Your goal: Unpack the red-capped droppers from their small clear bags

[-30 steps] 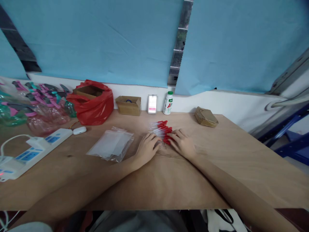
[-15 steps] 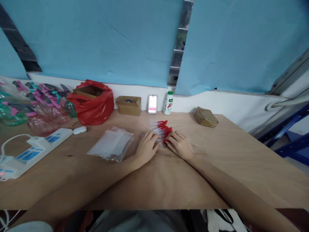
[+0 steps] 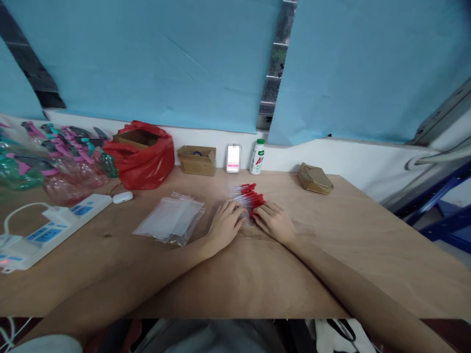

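Note:
A loose pile of small screwdrivers [image 3: 253, 198] with red handles and thin shiny shafts lies on the wooden table, handles to the right. My left hand [image 3: 225, 223] rests at the shaft side of the nearest ones, its fingers bent and closed about the shaft ends. On the handle side, my right hand [image 3: 274, 223] has its fingers curled against the red handles. The fingers partly hide the nearest screwdrivers, so how many are held is unclear. Left of my left hand lies a stack of clear plastic bags [image 3: 171, 219].
Along the back stand a red plastic bag [image 3: 147, 164] with a box inside, an open cardboard box [image 3: 196, 162], a lit phone [image 3: 233, 158] and a white bottle [image 3: 257, 158]. A brown package [image 3: 314, 179] lies right. Spray bottles [image 3: 61, 181] and a power strip [image 3: 55, 230] occupy the left.
Both hands stay at the screwdrivers, with only slight finger movement. The view has shifted a little; the pile and the other things keep their places.

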`<state>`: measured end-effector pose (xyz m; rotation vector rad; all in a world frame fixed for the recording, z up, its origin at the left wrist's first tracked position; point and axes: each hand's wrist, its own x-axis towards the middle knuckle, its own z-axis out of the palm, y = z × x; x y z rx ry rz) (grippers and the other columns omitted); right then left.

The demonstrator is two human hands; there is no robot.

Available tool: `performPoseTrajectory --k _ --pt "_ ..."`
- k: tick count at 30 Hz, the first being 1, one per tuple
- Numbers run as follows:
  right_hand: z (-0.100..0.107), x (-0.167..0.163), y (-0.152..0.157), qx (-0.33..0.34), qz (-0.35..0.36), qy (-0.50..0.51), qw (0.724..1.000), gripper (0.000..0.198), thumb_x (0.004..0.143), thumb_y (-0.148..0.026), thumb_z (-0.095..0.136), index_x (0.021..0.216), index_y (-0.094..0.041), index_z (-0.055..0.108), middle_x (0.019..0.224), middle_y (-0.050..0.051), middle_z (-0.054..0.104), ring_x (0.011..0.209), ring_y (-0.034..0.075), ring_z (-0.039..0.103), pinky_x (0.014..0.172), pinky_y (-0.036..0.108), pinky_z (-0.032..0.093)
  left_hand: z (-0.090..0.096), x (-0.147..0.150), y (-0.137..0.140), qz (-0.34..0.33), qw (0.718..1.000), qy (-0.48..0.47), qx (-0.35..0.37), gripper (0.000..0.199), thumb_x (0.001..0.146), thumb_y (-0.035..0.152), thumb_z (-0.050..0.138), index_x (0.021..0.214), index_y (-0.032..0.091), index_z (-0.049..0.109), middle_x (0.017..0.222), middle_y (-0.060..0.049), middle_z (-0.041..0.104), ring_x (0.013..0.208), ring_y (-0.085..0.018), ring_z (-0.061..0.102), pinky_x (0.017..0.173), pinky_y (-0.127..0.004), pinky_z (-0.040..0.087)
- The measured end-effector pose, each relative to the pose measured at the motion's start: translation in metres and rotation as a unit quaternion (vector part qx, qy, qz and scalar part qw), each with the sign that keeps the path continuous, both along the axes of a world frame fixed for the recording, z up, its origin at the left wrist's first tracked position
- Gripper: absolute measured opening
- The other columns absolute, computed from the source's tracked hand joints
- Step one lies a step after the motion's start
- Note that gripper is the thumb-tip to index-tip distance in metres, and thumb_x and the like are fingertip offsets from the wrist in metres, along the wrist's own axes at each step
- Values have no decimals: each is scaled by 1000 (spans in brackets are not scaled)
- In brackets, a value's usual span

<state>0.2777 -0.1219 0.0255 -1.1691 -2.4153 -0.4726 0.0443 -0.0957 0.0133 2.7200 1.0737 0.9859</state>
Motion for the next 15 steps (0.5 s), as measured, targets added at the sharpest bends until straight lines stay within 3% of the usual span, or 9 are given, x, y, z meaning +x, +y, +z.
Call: performPoseTrajectory --k 15 --pt "-1 0 1 -7 18 43 999 21 108 -23 49 120 -22 67 108 11 70 105 27 63 94 42 54 1 1 -1 11 1000 8 6 23 102 24 61 125 22 65 127 -8 64 118 -27 57 100 -44 48"
